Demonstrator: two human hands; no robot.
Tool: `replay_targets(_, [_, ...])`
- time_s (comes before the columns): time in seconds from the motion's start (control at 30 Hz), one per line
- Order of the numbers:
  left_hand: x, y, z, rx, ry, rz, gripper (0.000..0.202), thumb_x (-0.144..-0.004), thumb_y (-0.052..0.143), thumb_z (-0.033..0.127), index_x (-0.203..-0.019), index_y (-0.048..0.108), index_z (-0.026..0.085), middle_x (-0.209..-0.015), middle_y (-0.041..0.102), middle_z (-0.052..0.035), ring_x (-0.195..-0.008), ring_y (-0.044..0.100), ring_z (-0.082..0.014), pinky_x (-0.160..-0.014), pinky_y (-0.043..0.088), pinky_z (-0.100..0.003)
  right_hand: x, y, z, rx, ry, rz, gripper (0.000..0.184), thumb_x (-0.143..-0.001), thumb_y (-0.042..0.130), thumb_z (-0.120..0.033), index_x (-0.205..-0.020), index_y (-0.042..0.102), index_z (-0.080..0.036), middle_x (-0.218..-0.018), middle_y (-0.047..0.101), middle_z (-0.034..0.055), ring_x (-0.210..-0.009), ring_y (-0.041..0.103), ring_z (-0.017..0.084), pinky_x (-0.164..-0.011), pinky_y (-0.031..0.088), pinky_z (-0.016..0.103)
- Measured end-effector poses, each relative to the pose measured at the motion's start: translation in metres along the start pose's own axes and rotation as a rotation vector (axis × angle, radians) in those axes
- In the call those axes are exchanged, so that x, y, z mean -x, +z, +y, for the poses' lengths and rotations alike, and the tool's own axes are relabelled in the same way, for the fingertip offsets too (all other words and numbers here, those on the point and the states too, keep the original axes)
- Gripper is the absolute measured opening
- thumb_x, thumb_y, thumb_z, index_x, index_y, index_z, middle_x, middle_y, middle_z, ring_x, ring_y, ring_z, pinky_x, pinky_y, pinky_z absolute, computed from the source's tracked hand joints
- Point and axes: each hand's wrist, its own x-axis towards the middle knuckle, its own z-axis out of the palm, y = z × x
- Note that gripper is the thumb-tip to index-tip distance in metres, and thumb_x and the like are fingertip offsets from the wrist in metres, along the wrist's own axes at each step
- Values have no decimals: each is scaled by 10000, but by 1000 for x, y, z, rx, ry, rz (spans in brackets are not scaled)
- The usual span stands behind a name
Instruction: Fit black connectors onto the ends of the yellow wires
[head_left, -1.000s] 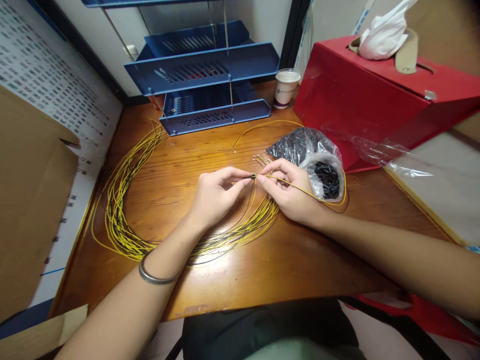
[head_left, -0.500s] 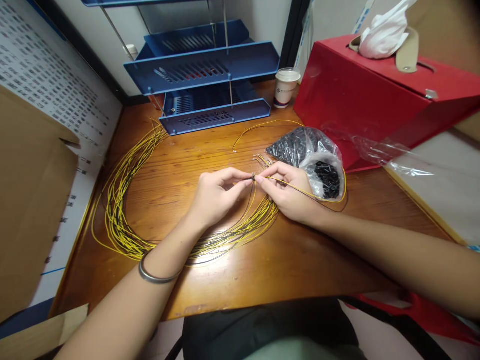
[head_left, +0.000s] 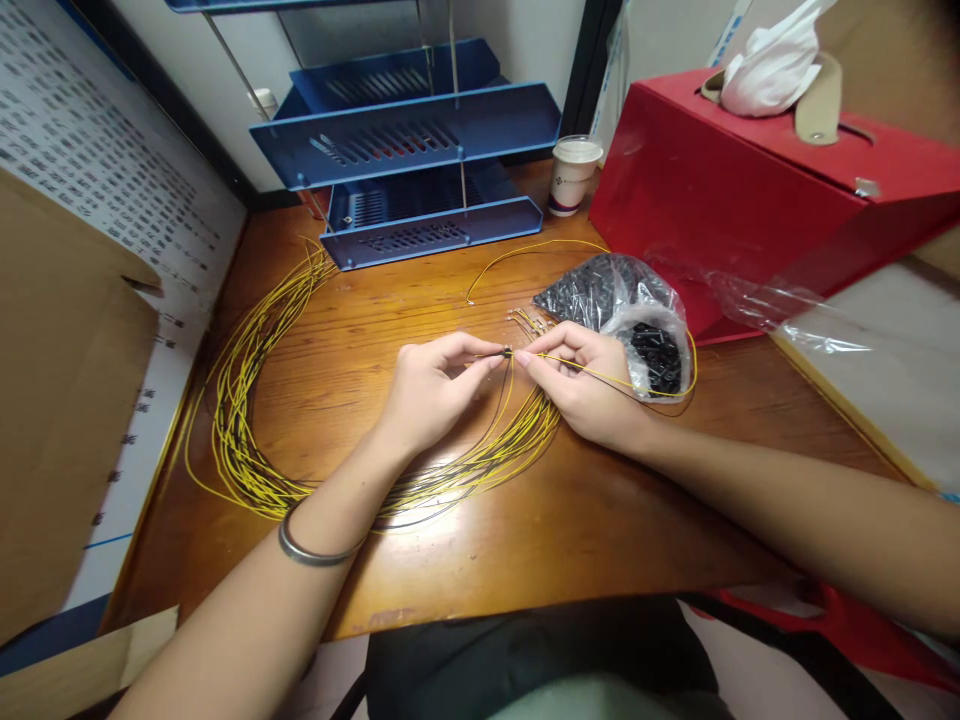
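Above the wooden desk (head_left: 570, 520), my left hand (head_left: 435, 385) pinches a small black connector (head_left: 505, 352) between thumb and fingertips. My right hand (head_left: 581, 385) pinches the end of a yellow wire (head_left: 630, 385) and holds it against that connector. The wire runs right, past a clear plastic bag of small black parts (head_left: 622, 320). A big coil of yellow wires (head_left: 247, 440) lies on the desk under and left of my hands. A metal bangle (head_left: 307, 555) sits on my left wrist.
A blue stacked letter tray (head_left: 420, 150) stands at the back. Beside it is a paper cup (head_left: 571, 175). A red box (head_left: 742, 190) with a white cloth on top fills the right. Cardboard (head_left: 60, 400) leans at the left. A loose yellow wire (head_left: 525, 255) lies behind my hands.
Almost nothing has moved. My right hand's fingers have shifted slightly at the connector; the wire end stays pressed to it.
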Motion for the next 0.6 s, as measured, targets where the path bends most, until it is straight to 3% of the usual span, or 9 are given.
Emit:
replay_targets(0.17, [0, 1, -1, 3, 5, -6, 132, -863, 723, 243, -922, 788, 143, -913, 812, -80, -806, 771, -182, -706, 601, -248, 0, -1, 1, -1, -26, -6, 138, -836, 705, -289, -818, 622, -180, -506, 487, -67, -441, 363, 71, -443, 243, 234])
replay_targets(0.37, [0, 0, -1, -16, -13, 8, 141, -867, 721, 260, -919, 787, 146, -896, 811, -77, -777, 767, -179, -682, 595, -246, 1, -1, -1, 21, -20, 14, 162, -836, 699, -283, -740, 614, -184, -458, 445, -69, -417, 341, 74, -425, 200, 241])
replay_targets(0.6, [0, 0, 1, 15, -32, -1, 150, -852, 730, 265, -916, 787, 141, -902, 810, -82, -748, 757, -170, -613, 573, -224, 0, -1, 1, 38, 0, -10, 163, -837, 719, -312, -797, 621, -188, -476, 473, -71, -426, 356, 75, -436, 229, 240])
